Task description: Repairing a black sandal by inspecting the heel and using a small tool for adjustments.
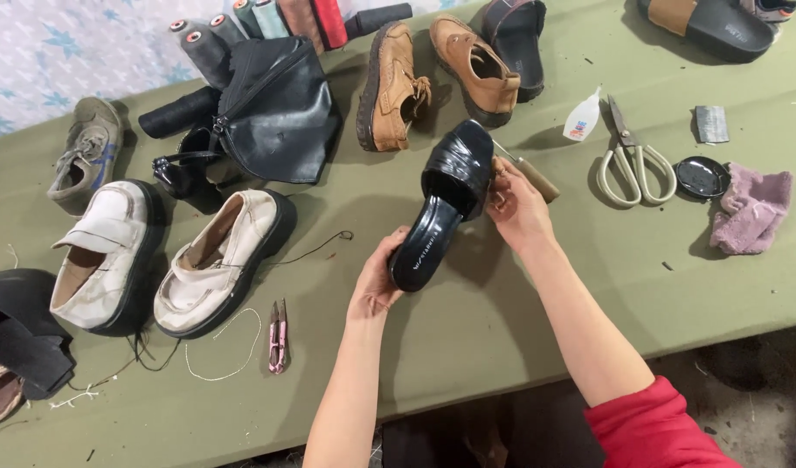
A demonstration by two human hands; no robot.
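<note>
Two bare forearms are reaching in from the near edge of a green-covered table (502, 347), the right one wearing a red sleeve (653, 429). Left hand (376, 282) is cupping the heel end of a glossy black slide sandal (446, 204), fingers curled around it. Right hand (517, 206) is closed on the sandal's strap side while also gripping a wooden-handled tool (532, 178). Together they are holding the sandal above the middle of the table.

Just left of the left hand, small pink thread snips (278, 338) and loose thread are lying near the front edge, beside a pair of worn white shoes (155, 256). Behind the sandal, tan leather shoes (433, 74) and a black boot (268, 113) are crowding the far edge. Towards the right edge, a glue bottle (582, 117), white-handled scissors (630, 156), a black dish (701, 178) and a pink cloth (751, 210) are sitting.
</note>
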